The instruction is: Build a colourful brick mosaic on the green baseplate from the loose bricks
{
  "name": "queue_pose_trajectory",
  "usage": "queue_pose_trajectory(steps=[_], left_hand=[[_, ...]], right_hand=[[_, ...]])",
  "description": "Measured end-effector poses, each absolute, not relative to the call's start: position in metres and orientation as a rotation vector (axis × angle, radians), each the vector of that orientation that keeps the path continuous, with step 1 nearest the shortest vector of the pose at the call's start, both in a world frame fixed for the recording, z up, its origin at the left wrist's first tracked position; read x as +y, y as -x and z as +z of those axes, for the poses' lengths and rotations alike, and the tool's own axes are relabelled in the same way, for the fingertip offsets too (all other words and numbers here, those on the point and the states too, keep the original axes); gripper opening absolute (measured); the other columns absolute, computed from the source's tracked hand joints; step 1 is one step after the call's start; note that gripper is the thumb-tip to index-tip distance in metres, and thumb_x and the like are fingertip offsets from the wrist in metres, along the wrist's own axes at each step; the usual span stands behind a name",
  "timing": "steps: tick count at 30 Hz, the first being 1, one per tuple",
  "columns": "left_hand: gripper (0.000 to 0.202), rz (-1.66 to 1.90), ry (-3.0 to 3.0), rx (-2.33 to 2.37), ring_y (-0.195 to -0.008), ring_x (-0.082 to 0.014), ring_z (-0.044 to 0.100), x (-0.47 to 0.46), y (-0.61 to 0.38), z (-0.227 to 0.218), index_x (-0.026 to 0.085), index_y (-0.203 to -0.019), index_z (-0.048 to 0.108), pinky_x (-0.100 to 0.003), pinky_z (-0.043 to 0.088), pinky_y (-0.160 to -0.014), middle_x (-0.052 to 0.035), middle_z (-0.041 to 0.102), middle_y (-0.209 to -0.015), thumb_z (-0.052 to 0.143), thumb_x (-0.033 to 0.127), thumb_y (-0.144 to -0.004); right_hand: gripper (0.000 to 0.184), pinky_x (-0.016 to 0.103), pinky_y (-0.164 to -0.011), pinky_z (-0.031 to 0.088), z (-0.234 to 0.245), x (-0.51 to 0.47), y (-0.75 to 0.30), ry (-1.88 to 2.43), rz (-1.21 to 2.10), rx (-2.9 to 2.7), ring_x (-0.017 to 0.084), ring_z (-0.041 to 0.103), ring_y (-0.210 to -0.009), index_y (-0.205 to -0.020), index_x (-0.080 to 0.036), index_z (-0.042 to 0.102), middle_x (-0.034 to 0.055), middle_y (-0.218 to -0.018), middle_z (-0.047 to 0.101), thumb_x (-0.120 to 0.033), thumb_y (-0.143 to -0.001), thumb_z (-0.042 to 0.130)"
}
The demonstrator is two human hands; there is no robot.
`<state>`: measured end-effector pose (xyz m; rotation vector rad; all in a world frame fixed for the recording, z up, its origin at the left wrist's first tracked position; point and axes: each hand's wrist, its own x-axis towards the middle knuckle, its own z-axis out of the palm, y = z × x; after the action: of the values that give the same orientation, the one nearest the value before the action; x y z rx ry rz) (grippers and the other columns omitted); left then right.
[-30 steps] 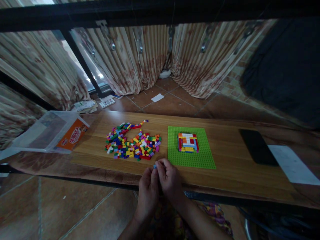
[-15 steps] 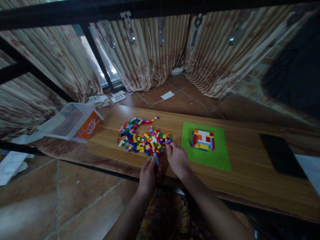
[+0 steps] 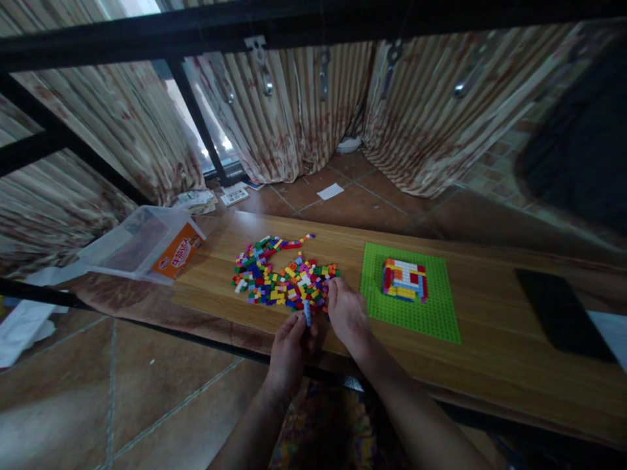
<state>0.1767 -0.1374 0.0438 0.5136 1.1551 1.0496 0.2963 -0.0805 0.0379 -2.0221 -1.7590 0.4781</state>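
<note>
Between the thumb and fingers of my left hand (image 3: 289, 346) is a light blue toy brick (image 3: 307, 313), held upright at the near edge of the pile. My right hand (image 3: 347, 313) reaches to the right end of the loose brick pile (image 3: 279, 284), fingers bent down among the bricks. Whatever its fingertips hold is hidden. To the right, a green baseplate (image 3: 410, 320) lies flat and carries a low block (image 3: 404, 281) built from white, red, yellow, blue and orange bricks. Neither hand touches the baseplate.
A clear plastic box (image 3: 132, 248) with an orange label stands at the left end of the wooden table (image 3: 337, 235). A dark flat panel (image 3: 561, 313) and white paper (image 3: 607, 333) lie at the right. Above runs a black metal bar (image 3: 313, 29), with curtains (image 3: 304, 130) behind.
The view has shifted slightly, so the table's contents appear a little lower and to the right. My left hand still grips the light blue brick; my right hand stays at the pile's right end.
</note>
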Motion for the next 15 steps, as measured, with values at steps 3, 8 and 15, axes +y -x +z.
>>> queue_pose_trajectory(steps=[3,8,15], left_hand=[[0.033,1.051,-0.555,1.145,-0.050,-0.0041,0.037,-0.139,-0.177,0.042,0.016,-0.079,0.054,-0.018,0.027,-0.047,0.0034,0.053,-0.066,0.066,0.046,-0.074],[0.030,1.030,-0.653,1.179,-0.053,-0.0056,0.043,-0.141,-0.187,0.045,0.016,-0.090,0.058,-0.019,0.032,-0.051,0.0007,0.060,-0.073,0.065,0.042,-0.077],[0.029,0.997,-0.976,1.133,-0.084,-0.0155,0.061,-0.138,-0.214,0.051,0.017,-0.103,0.063,-0.026,0.048,-0.078,-0.0044,0.067,-0.093,0.059,0.038,-0.084]], right_hand=[[0.034,0.027,-0.067,0.045,0.039,-0.087,-0.308,1.865,0.550,-1.612,0.018,0.067,-0.073,-0.101,-0.018,0.065,0.0064,-0.083,0.072,-0.026,-0.098,0.031],[0.029,0.027,-0.072,0.050,0.045,-0.113,-0.319,1.602,0.784,-1.358,0.018,0.067,-0.078,-0.099,-0.019,0.066,0.0059,-0.087,0.072,-0.034,-0.093,0.042],[0.019,0.026,-0.074,0.051,0.058,-0.142,-0.329,1.430,1.054,-1.213,0.017,0.067,-0.081,-0.094,-0.020,0.069,0.0035,-0.088,0.072,-0.034,-0.085,0.059]])
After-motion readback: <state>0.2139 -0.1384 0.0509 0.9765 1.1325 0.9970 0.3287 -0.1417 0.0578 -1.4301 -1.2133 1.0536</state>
